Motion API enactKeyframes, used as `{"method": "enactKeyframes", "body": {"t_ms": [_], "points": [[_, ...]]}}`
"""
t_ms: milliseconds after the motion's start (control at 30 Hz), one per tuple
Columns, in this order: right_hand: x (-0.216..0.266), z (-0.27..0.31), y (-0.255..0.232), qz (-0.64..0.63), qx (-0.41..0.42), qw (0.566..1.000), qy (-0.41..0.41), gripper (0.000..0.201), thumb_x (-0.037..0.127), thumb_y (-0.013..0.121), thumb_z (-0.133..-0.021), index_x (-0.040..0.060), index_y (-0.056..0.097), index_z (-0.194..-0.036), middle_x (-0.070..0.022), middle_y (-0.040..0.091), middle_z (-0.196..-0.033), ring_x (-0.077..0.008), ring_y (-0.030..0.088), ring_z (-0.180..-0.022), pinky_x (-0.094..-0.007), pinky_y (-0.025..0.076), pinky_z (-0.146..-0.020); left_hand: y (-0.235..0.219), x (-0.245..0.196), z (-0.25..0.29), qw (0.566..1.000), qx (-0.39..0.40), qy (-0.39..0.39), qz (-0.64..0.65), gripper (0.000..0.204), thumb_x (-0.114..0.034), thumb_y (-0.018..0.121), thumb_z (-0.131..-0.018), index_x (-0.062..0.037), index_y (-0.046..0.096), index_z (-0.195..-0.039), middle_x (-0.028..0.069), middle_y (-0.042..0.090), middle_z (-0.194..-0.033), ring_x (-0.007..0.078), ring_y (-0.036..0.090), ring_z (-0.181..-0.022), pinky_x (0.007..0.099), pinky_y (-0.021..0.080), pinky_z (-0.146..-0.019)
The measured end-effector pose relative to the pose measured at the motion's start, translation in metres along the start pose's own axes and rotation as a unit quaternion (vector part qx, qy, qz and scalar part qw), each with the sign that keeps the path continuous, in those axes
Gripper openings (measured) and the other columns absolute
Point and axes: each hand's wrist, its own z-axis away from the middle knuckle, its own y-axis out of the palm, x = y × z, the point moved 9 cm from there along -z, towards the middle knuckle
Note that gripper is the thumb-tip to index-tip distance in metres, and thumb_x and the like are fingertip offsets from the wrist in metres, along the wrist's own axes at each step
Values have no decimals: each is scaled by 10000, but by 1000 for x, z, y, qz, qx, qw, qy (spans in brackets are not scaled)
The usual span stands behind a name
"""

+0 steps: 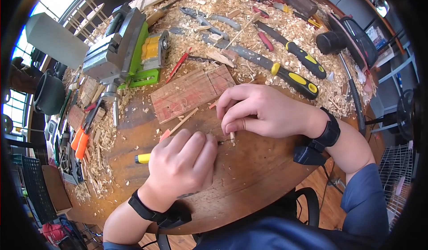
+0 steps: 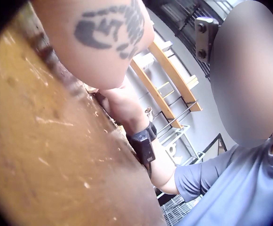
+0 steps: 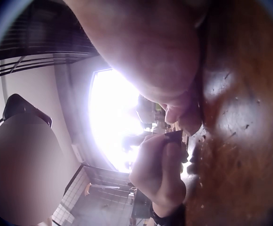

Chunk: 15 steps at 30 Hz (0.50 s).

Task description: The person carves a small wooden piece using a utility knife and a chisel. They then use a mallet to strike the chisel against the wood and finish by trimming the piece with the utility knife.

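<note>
My left hand (image 1: 183,161) is curled round a yellow-handled knife (image 1: 142,158); the handle's end sticks out on the left, while the palm hides the middle. In the right wrist view, a dark blade (image 3: 175,135) shows at that hand's thumb. My right hand (image 1: 263,109) is bent just to the right, its thumb and fingertips pinching a small wooden stick (image 1: 232,136) whose end points down over the table. Behind both hands lies a flat reddish wooden board (image 1: 187,94). A thin wood strip (image 1: 183,120) rests between that board and the left hand.
A grey vise (image 1: 111,49) stands at the back left, with orange-handled pliers (image 1: 80,142) nearby. Wood shavings (image 1: 200,9) cover the back of the wooden table (image 1: 249,169). Yellow-and-black handled tools (image 1: 296,80) and a black mallet (image 1: 331,42) lie at the right.
</note>
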Motion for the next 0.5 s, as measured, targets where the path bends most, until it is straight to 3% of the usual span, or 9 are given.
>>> {"method": "enactKeyframes", "body": {"t_ms": [233, 300, 500], "points": [[0, 0, 1, 16, -9, 1000, -8, 117, 173, 724, -974, 90, 802, -947, -74, 708, -1102, -295, 698, -1031, -415, 550, -915, -10, 5, 4, 999, 32, 20, -19, 197, -140, 762, -782, -117, 749, -977, 15, 595, -826, 162, 591, -668, 306, 477, -544], [2, 0, 0, 16, -9, 1000, -6, 117, 174, 725, -975, 91, 803, -952, -74, 707, -1104, -295, 697, -1033, -414, 551, -917, -14, 5, 4, 998, 57, 16, -10, 314, -166, 829, -772, -43, 748, -1049, 82, 651, -856, 243, 631, -659, 368, 496, -560], [1, 1, 0, 18, -2, 1000, 5, 114, 176, 733, -977, 91, 807, -961, -72, 705, -1106, -292, 697, -1034, -411, 551, -919, -17, 7, 1, 996, 75, 20, 32, 341, -135, 799, -766, -5, 738, -1075, 97, 649, -850, 267, 636, -686, 380, 505, -599]]}}
